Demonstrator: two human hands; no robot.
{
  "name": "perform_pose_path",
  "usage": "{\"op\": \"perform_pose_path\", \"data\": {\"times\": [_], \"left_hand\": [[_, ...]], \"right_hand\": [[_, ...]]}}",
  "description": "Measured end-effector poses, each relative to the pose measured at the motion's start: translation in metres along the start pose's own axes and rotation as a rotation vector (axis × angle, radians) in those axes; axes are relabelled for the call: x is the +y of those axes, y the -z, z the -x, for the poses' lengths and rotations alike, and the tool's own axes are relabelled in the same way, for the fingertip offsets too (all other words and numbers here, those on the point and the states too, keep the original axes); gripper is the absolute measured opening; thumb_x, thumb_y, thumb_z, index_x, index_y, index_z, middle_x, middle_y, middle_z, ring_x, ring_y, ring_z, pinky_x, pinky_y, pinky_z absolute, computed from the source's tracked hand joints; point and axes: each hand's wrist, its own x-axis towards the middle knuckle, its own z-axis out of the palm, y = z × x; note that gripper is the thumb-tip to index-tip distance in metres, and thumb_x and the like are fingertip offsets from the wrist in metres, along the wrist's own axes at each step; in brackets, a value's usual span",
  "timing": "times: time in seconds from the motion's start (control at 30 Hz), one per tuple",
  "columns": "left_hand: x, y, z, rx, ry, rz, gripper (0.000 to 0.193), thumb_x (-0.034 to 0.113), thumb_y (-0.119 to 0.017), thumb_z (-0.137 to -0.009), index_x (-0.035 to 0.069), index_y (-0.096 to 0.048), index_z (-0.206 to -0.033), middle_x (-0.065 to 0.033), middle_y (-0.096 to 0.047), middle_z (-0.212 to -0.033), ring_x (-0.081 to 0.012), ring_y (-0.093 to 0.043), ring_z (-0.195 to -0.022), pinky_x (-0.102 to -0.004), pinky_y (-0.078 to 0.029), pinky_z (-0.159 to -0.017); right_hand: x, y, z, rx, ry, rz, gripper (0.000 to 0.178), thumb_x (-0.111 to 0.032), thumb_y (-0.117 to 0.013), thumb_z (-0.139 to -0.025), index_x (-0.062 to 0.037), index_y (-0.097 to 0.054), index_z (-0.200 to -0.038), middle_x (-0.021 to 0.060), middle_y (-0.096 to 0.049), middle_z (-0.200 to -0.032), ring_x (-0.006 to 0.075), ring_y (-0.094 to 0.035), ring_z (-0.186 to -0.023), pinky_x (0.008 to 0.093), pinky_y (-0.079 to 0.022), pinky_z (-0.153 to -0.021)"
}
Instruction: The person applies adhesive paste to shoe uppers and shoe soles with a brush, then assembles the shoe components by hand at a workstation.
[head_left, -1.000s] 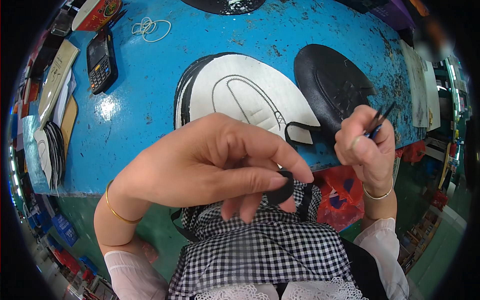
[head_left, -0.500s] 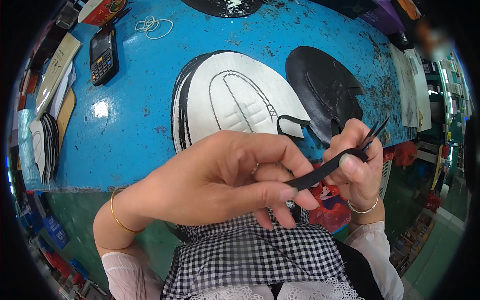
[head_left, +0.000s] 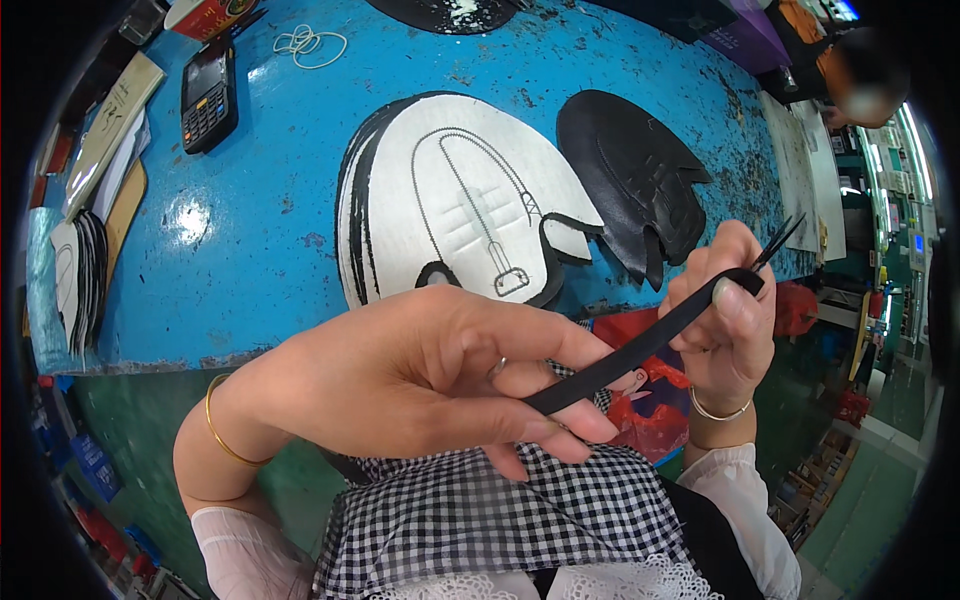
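Note:
A flat black strip [head_left: 640,348], like a band of elastic or webbing, runs slantwise between my hands. My left hand [head_left: 400,375] pinches its lower end between thumb and fingers. In my right hand [head_left: 735,335] the upper end is gripped under the thumb, together with a dark tool with two slim points [head_left: 784,240], perhaps snips or tweezers; its rest is hidden in the fist. Just beyond, on the table, lies a stack of rounded white shoe-upper pieces [head_left: 450,200] with black edges and stitched outlines. To its right sits a shiny black upper piece [head_left: 625,165].
The worn blue table [head_left: 270,240] ends in front of me. On its left are a black keypad handset [head_left: 209,100], a rubber-band loop [head_left: 312,46] and stacked pieces [head_left: 88,280]. A red plastic bag [head_left: 640,420] hangs below. Another person [head_left: 850,85] is at the far right.
My hands have drawn apart, so a longer stretch of the strip shows between them. The right hand moved up and right; the left went slightly down and left.

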Motion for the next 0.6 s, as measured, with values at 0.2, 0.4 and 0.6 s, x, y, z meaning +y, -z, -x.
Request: {"op": "perform_pose_path", "data": {"times": [0.2, 0.4, 0.6], "left_hand": [[-0.003, 0.01, -0.001, -0.072, 0.046, -0.07, 0.047, -0.009, -0.057, -0.095, -0.013, -0.047, -0.141, -0.0271, -0.068, -0.122, -0.0306, -0.071, -0.111, -0.031, -0.063, -0.081], [-0.023, 0.011, -0.002, 0.01, -0.156, -0.076, 0.044, -0.001, -0.059, -0.098, -0.009, -0.049, -0.141, -0.0231, -0.061, -0.134, -0.0257, -0.066, -0.117, -0.0344, -0.052, -0.1], [-0.015, 0.007, -0.015, 0.087, -0.152, -0.249, 0.014, 0.007, -0.068, -0.097, -0.002, -0.063, -0.107, -0.0033, -0.066, -0.098, -0.0072, -0.06, -0.09, -0.0241, -0.049, -0.083]], "right_hand": [[-0.003, 0.023, -0.002, 0.052, 0.045, -0.085, 0.016, -0.011, -0.062, -0.093, -0.005, -0.048, -0.094, -0.0056, -0.036, -0.063, 0.0031, -0.028, -0.044, 0.0244, -0.025, -0.041], [0.016, 0.02, -0.006, -0.173, 0.355, 0.191, 0.017, -0.001, -0.08, -0.076, -0.0056, -0.069, -0.088, 0.0021, -0.053, -0.06, 0.0117, -0.049, -0.053, 0.0243, -0.036, -0.048], [0.019, 0.004, -0.02, -0.506, 0.68, 0.749, 0.035, 0.0, -0.079, -0.064, -0.0112, -0.077, -0.097, 0.0017, -0.059, -0.062, 0.0111, -0.054, -0.051, 0.026, -0.036, -0.043]]}}
